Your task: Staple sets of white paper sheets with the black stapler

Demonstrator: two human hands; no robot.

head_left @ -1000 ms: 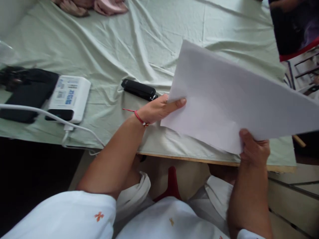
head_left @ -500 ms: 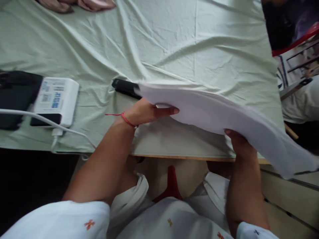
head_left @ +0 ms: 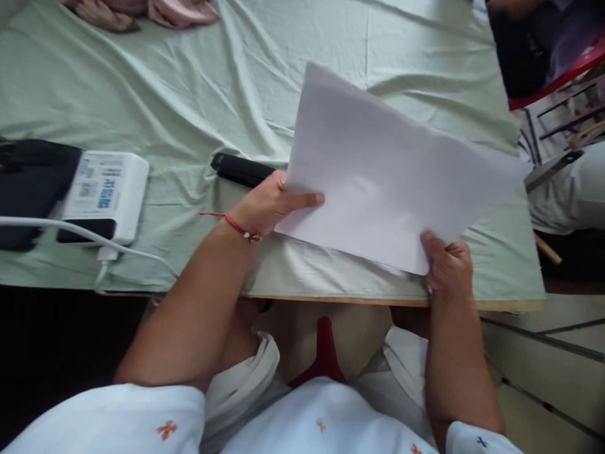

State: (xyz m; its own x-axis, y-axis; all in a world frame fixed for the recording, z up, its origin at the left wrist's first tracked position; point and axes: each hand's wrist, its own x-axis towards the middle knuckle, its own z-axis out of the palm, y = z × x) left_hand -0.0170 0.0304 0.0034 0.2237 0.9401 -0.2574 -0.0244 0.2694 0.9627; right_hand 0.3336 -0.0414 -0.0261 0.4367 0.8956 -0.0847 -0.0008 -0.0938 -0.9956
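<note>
A stack of white paper (head_left: 368, 170) is held between my two hands above the table's near edge. My left hand (head_left: 276, 202) is closed on its left side, thumb lying on top and fingers hidden underneath. At the lower right corner my right hand (head_left: 449, 261) pinches the sheets, thumb on the upper face. The far right part of the paper bends away and is blurred. Just beyond my left hand a black stapler-like object (head_left: 241, 169) lies on the cloth, its right end hidden by the hand and paper.
A pale green cloth (head_left: 179, 94) covers the table. To the left lie a white power bank (head_left: 111, 192) with a white cable (head_left: 137, 252) and a black pouch-like item (head_left: 33, 189). Pink fabric (head_left: 182, 12) is at the back. Another person's light-clad leg (head_left: 571, 195) shows at right.
The paper has turned from a curved, edge-on sag to a flatter face toward me, its far edge swinging up and away. My right hand has shifted slightly left.
</note>
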